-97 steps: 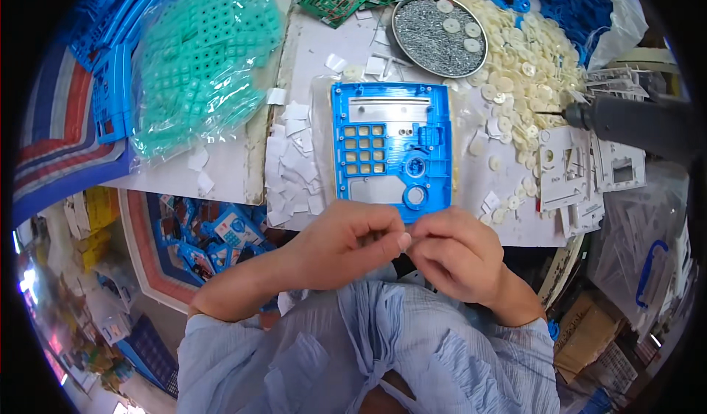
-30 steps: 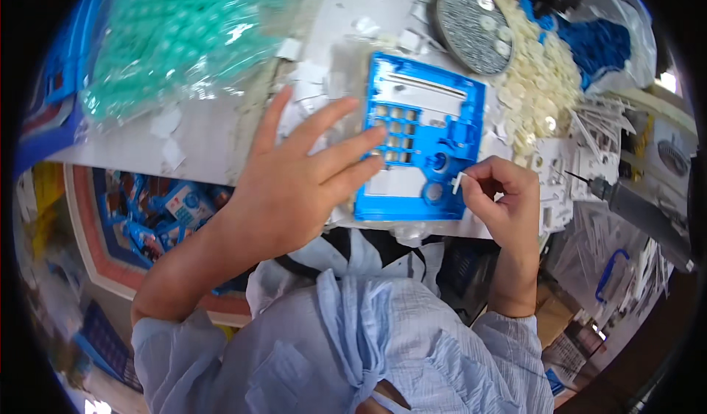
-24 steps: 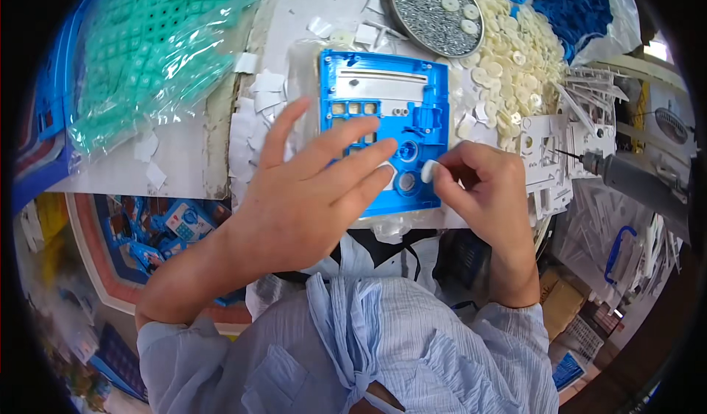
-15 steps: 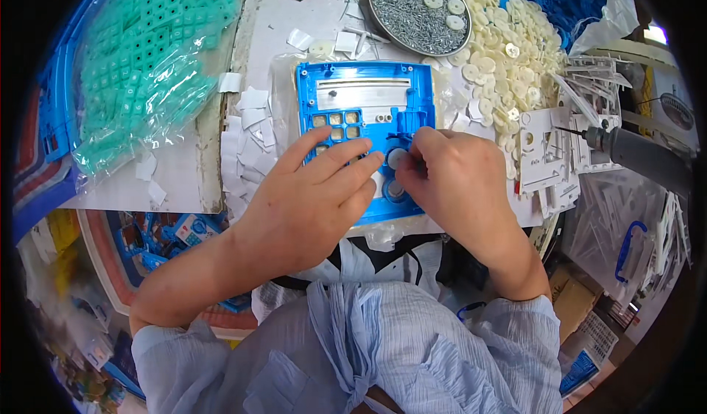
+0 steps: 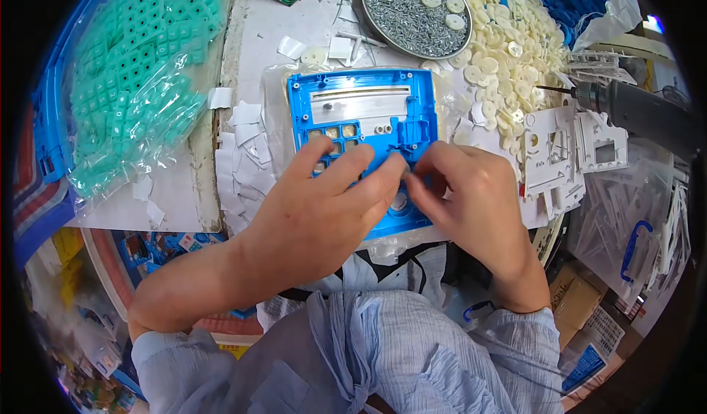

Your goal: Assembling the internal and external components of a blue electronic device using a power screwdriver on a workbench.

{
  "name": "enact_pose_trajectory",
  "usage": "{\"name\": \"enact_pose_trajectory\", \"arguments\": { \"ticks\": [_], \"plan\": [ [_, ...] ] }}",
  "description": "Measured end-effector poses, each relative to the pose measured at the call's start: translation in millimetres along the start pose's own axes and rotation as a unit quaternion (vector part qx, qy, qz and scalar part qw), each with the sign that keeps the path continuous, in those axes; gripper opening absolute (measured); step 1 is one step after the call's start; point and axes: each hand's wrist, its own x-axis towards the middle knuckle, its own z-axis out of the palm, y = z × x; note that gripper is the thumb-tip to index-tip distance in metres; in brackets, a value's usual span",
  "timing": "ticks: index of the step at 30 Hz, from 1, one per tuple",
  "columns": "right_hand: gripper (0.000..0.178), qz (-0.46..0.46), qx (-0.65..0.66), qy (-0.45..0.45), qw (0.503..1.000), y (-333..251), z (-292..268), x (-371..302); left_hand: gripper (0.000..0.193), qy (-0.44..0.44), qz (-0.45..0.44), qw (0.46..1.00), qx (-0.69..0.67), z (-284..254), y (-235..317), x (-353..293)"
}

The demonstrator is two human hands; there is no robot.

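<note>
A blue plastic casing [image 5: 383, 228] lies in front of me with its inner side up, showing a grid of square holes, a pale strip and round openings. My left hand [image 5: 313, 211] rests on its lower left part, fingers spread over the grid, holding nothing. Its index fingertip reaches to the fingertips of my right hand [image 5: 475, 197]. That hand is pinched over the right side of the casing, below a raised blue bracket [image 5: 412, 131]. Whatever lies between its fingertips is hidden. A round opening [image 5: 399, 202] shows just below the fingers.
A screw-filled bowl [image 5: 416, 16] stands behind the casing, beside a heap of cream discs [image 5: 493, 68]. A power screwdriver [image 5: 633, 108] juts in from the right above white plastic plates [image 5: 549, 149]. Bagged green keypads [image 5: 140, 83] lie left, white paper pieces [image 5: 243, 164] nearer.
The pale disc seen at my right fingertips is now hidden. My left index finger has moved right to meet the right hand. The screwdriver's tip sits further left and higher in view.
</note>
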Motion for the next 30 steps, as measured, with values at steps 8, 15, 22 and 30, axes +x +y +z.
{"name": "enact_pose_trajectory", "arguments": {
  "ticks": [8, 15, 22, 30],
  "plan": [
    [0.013, 0.098, 0.088, 0.093, 0.987, 14.3, -38.4, -33.3, 0.041, -0.048, 0.044, 0.997, 0.040, -6.0, -4.8, 8.9],
    [0.012, 0.072, 0.006, 0.359, 0.931, 29.3, -76.8, -73.0, 0.044, -0.103, 0.039, 0.983, 0.149, -14.9, 16.5, 17.9],
    [0.046, -0.207, 0.367, 0.465, 0.779, 85.9, -120.8, -33.8, 0.047, -0.134, 0.014, 0.983, 0.126, -16.0, 19.3, 21.2],
    [0.048, -0.176, 0.444, 0.309, 0.822, 105.7, -124.1, -29.5, 0.038, -0.104, 0.010, 0.980, 0.169, -10.4, 33.5, 26.9]
  ]
}}
